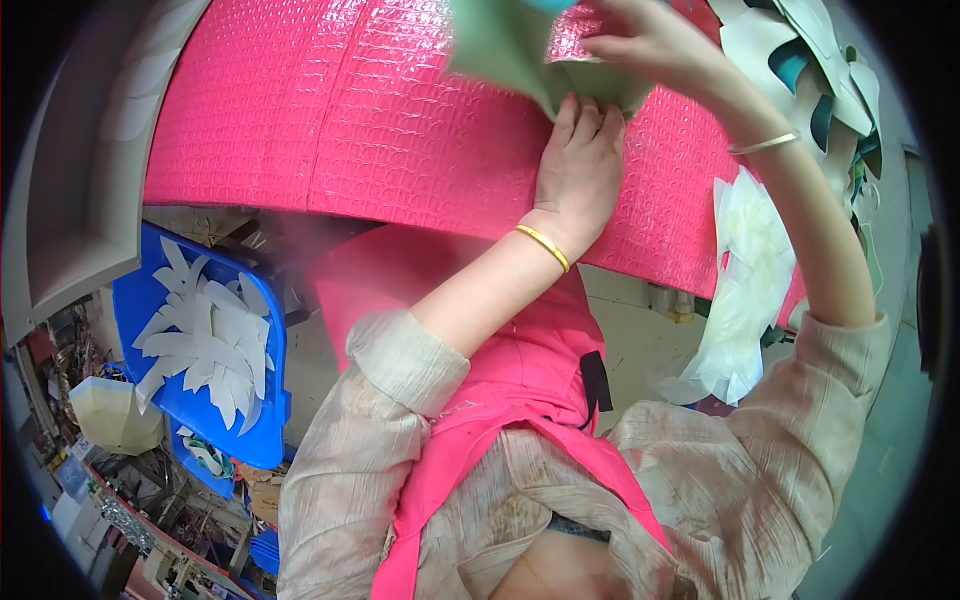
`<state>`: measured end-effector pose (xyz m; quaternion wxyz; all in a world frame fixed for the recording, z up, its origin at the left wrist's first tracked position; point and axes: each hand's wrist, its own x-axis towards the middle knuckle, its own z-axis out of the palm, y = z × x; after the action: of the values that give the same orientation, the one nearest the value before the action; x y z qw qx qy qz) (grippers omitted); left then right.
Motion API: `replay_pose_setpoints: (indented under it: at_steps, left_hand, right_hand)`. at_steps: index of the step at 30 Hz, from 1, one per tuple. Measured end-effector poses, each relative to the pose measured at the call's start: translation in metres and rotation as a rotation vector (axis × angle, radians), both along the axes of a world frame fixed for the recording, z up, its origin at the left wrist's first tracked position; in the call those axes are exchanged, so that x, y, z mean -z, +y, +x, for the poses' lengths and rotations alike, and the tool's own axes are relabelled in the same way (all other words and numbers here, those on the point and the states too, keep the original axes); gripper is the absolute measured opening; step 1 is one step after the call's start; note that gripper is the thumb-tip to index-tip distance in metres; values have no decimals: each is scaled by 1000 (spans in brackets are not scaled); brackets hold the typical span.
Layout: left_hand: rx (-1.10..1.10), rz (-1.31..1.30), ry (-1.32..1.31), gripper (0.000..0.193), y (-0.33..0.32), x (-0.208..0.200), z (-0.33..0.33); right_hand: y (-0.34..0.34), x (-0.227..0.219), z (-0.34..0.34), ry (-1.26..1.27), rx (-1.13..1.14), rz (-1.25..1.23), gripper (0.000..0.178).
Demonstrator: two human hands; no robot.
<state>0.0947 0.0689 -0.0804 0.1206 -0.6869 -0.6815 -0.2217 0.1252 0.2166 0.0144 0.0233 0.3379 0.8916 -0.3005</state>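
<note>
At the top of the head view, a sheet-like piece of pale green material (500, 45) stands over the pink table cover, blurred by motion. My left hand (583, 165) grips its near edge, fingers bent over the material and a yellow bangle on the wrist. Above and to the right, my right hand (655, 42) is close to the same piece. Its fingers are smeared and partly cut off by the frame, so any hold is unclear. A bit of teal (548, 4) shows beside its fingertips; what it belongs to cannot be made out.
Glossy pink quilted sheeting (400, 120) covers the table. Pale cut pieces (805, 55) are heaped at the far right, and translucent white sheets (742, 285) hang over the right edge. At left, a blue plastic chair (262, 430) bears white cut strips (205, 335) beside a grey tray (85, 215).
</note>
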Motion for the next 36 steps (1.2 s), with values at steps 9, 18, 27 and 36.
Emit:
replay_pose_setpoints:
  at_steps: [9,18,27,36]
  left_hand:
    - [505,-3,217,9,30,-13,-36]
    - [574,99,425,9,35,-22,-34]
    - [593,56,404,10,34,-21,-34]
    - [573,40,493,12,31,-24,-36]
  right_hand:
    - [-15,-17,33,-689,-678,806,29]
    - [29,-31,76,-216,-816,883,28]
    - [7,-28,83,-17,-969,793,20]
    - [-2,-37,87,-201,-756,482,21]
